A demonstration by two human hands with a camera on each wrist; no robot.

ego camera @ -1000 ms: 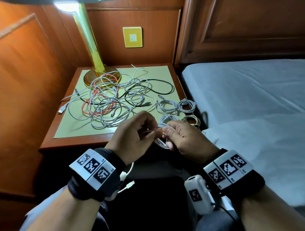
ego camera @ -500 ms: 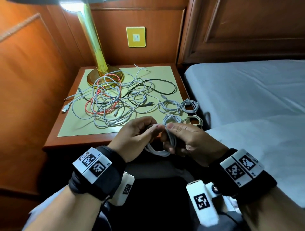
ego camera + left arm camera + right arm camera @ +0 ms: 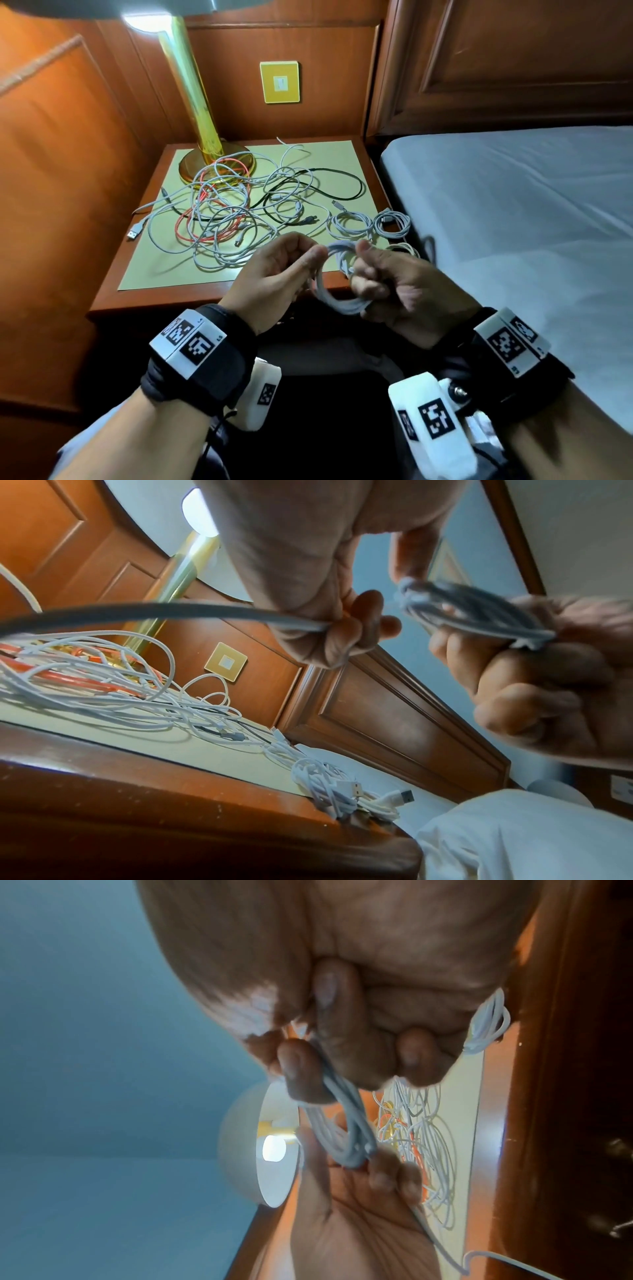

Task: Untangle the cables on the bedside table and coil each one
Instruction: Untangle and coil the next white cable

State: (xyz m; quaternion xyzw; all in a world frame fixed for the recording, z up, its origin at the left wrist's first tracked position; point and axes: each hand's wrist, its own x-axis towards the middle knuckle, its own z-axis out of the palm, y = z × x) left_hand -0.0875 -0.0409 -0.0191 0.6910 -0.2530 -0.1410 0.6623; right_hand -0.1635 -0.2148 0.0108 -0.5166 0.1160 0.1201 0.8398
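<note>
A white cable coil [image 3: 337, 277] is held in front of the bench's [image 3: 164, 301] near edge, its loops hanging downward, the long axis running roughly top to bottom. The right hand [image 3: 397, 291] has its fingers [image 3: 368, 286] curled round the coil; the left hand [image 3: 274, 274] pinches its upper strand. A tangle of cables [image 3: 233, 212] is spread across the bench's middle, and coiled cables [image 3: 370, 224] lie by the right edge.

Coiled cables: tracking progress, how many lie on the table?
3: two coils side by side at the table's right edge, a third behind the right hand; hands may hide more.
</note>
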